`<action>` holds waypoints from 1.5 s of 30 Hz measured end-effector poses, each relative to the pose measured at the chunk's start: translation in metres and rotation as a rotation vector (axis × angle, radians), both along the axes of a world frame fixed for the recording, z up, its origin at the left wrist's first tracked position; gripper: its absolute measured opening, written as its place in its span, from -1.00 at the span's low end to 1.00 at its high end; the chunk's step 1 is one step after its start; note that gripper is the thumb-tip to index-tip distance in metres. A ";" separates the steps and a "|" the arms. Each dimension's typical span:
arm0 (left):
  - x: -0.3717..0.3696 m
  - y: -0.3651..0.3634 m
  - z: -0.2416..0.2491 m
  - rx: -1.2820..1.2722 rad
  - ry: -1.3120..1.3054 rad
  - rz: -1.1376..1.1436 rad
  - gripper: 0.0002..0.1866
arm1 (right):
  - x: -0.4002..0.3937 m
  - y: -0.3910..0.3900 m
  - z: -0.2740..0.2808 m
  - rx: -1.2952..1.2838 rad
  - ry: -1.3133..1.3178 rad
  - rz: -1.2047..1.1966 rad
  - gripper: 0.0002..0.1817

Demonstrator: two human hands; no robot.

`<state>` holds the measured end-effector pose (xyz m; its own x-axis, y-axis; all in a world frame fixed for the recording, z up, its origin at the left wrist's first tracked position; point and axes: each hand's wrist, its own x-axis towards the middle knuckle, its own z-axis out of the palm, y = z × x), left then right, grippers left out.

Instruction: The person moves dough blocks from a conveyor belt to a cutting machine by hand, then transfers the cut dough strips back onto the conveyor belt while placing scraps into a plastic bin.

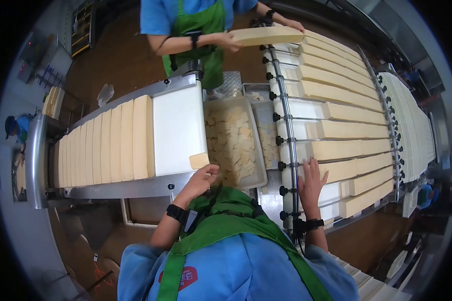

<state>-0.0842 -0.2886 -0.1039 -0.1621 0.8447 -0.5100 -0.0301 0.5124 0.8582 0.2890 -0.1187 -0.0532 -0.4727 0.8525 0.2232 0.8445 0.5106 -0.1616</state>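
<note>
My left hand is at the near corner of the white belt, with bent fingers just below a small pale square piece and next to the tray's rim. I cannot tell whether it grips the piece. My right hand lies flat with fingers spread on a long pale bar on the roller conveyor. A row of pale slabs stands packed on the belt to the left. Across from me a co-worker in a green apron holds another long bar in both hands.
A metal tray full of several small cut-off pieces sits between the belt and the conveyor. Several long bars lie in rows on the conveyor, with a rail of black knobs along its left side. A second conveyor runs at far right.
</note>
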 end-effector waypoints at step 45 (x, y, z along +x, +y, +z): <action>-0.104 -0.072 0.003 -0.251 0.681 0.844 -0.07 | -0.634 0.035 -0.056 -0.108 -0.162 0.618 -0.49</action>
<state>-0.1881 -0.3606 -0.1010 -0.9471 0.2165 -0.2369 -0.0132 0.7112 0.7029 -0.3448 -0.0832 -0.1087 -0.9041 0.4258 0.0363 0.4177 0.8985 -0.1348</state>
